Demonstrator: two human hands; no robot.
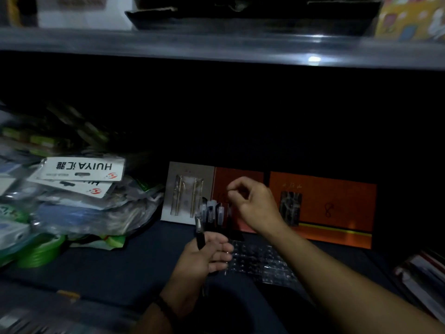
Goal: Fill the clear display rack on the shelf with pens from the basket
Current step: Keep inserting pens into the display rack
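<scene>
Dim shelf (134, 263), everything placed relative to the clear rack (262, 260), which lies flat on it. Far left of the rack: one heap of bagged goods (79, 208) with 2 white header cards (84, 168) on top, and green rolls (38, 251) at its foot, too blurred to count. Just left of the rack: left hand (204, 256) curled round a bundle of pens (212, 212), caps up; at least 4 clear caps visible, exact count unclear. Its fingertips sit against the rack's left edge. Behind the rack, against the back: 1 grey card (185, 189), then 2 orange boxes (337, 208). Above the rack's far left corner, right over the pen caps: right hand (255, 201), thumb and forefinger tips drawn together, other fingers curled; can't tell if anything sits between them. Far right of the rack: 1 stack of flat packs (423, 273), blurred.
</scene>
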